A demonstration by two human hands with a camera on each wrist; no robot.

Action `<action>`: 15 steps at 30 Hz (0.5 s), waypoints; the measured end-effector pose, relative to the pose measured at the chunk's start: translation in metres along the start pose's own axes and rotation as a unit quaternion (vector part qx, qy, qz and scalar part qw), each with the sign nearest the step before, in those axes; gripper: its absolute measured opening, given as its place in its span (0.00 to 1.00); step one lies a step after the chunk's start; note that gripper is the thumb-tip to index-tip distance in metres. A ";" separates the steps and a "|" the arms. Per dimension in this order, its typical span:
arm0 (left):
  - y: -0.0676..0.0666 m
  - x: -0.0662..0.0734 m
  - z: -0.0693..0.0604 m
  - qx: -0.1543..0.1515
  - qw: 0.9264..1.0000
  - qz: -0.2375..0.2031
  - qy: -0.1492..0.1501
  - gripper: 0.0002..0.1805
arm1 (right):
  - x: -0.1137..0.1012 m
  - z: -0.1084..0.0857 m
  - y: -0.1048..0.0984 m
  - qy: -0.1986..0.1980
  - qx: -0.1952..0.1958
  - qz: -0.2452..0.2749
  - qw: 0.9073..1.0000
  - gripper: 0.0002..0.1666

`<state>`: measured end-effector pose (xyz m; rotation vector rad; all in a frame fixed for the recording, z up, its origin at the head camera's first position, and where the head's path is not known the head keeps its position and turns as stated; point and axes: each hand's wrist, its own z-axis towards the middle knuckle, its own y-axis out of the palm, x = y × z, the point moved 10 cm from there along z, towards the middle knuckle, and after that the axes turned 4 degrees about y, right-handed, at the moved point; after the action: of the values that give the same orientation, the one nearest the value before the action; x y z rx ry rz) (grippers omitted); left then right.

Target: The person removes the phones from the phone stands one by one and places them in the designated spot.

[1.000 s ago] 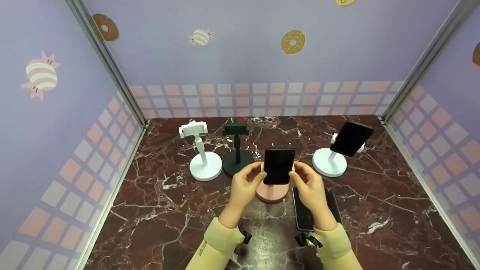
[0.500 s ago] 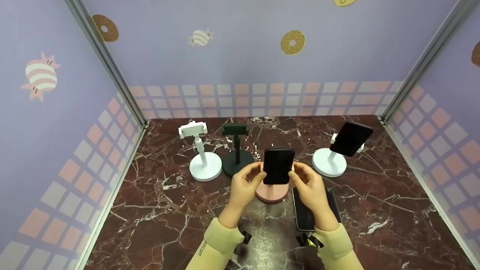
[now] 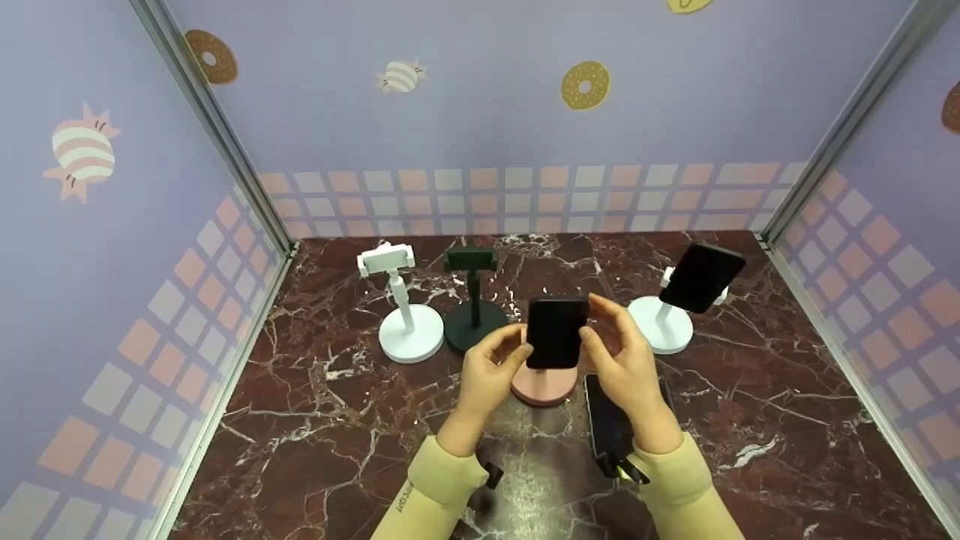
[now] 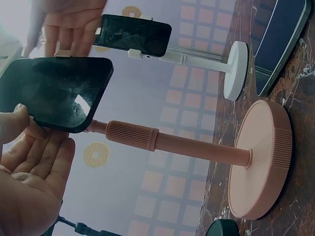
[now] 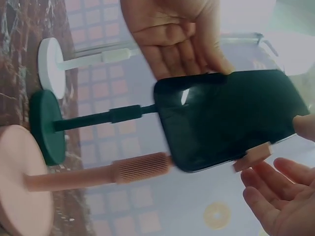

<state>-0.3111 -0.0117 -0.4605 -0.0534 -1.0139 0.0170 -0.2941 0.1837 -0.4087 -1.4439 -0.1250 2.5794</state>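
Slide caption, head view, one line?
Left hand holds a black rectangular phone on a pink round-based stand, right hand at the opposite edge, a black round-based stand farther back.

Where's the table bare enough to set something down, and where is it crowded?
In the head view, the table is bare left of the left sleeve, and right of the right sleeve, in front of the right white stand. The middle is crowded: left hand and right hand flank the held phone on the pink stand, beside the flat phone.
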 end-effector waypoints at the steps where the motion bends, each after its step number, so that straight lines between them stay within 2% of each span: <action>1: 0.000 0.000 0.000 0.000 1.000 0.000 0.001 0.16 | -0.006 0.002 0.000 -0.018 0.001 -0.013 1.000 0.25; 4: 0.000 0.000 0.000 0.001 1.000 -0.002 0.006 0.15 | -0.026 0.010 0.001 -0.080 0.009 -0.061 0.995 0.27; 8: 0.000 0.000 0.001 -0.001 1.000 -0.004 0.007 0.15 | -0.052 0.018 0.008 -0.149 0.014 -0.133 0.980 0.29; 15: -0.001 -0.002 0.000 -0.002 1.000 0.006 -0.014 0.16 | -0.078 0.023 0.038 -0.200 -0.048 -0.246 0.947 0.29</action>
<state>-0.3117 -0.0127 -0.4623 -0.0631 -1.0419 0.0255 -0.2787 0.1315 -0.3376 -0.7568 -0.5924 2.4149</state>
